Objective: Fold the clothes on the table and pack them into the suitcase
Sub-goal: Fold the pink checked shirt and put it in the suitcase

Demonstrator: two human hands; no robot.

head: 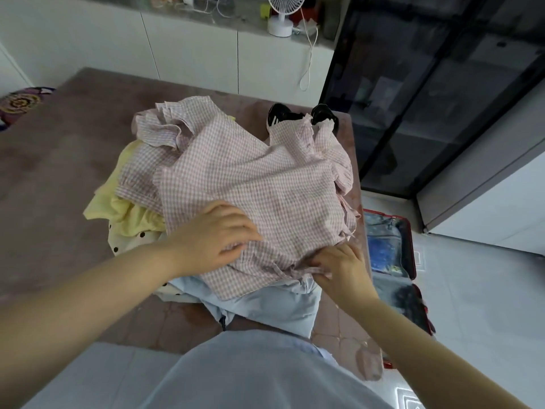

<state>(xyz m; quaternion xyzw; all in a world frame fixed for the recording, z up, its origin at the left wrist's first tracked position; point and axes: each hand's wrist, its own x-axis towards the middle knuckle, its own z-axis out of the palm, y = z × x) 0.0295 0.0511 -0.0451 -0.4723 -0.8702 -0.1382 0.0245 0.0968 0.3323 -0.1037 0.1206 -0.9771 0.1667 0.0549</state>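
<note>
I wear a pale grey-blue top (253, 376), plain and smooth, seen at the near edge of the table (53, 178). My forearms are bare, unsleeved all the way to my left hand (212, 234) and right hand (342, 270) above that table.

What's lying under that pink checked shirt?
Under the pink checked shirt peek a yellow garment, a cream polka-dot piece and a light blue one. Anything beneath its middle is covered.
</note>
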